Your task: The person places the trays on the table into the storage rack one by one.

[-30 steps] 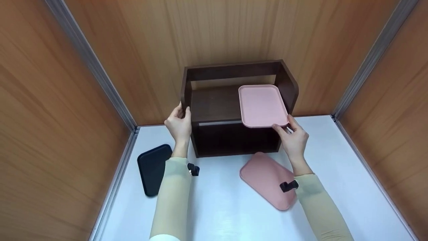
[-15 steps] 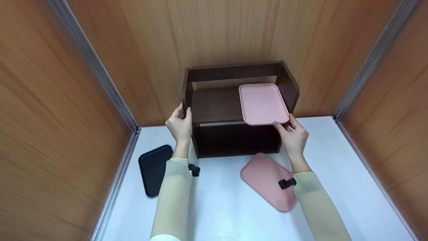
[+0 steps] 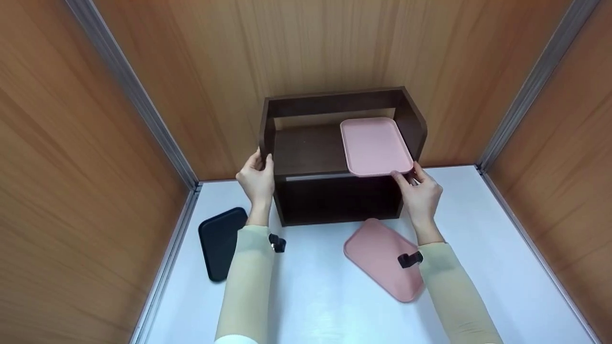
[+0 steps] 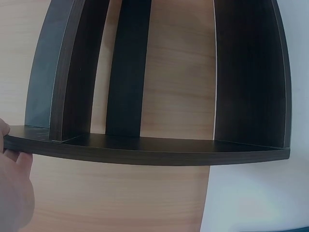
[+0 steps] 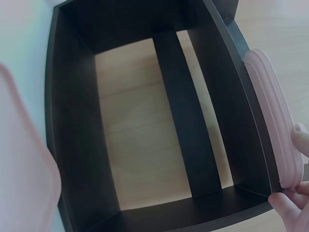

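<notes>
A dark wooden shelf unit (image 3: 306, 148) stands against the back wall on a white table. A pink tray (image 3: 375, 145) lies on the right side of its upper shelf. My right hand (image 3: 417, 191) pinches the tray's near right corner; the right wrist view shows the pink tray rim (image 5: 273, 123) with fingertips (image 5: 299, 137) on it. My left hand (image 3: 257, 177) grips the front edge of the shelf's left side panel. In the left wrist view the fingers (image 4: 14, 186) curl under that dark panel edge (image 4: 145, 150).
A second pink tray (image 3: 382, 258) lies upside down on the table in front of the shelf, partly under my right forearm. A black tray (image 3: 219, 241) lies at the left by the wall. Wooden walls close in on three sides.
The pink tray has slid a little farther back onto the upper shelf, my right hand following it. The left hand has not moved.
</notes>
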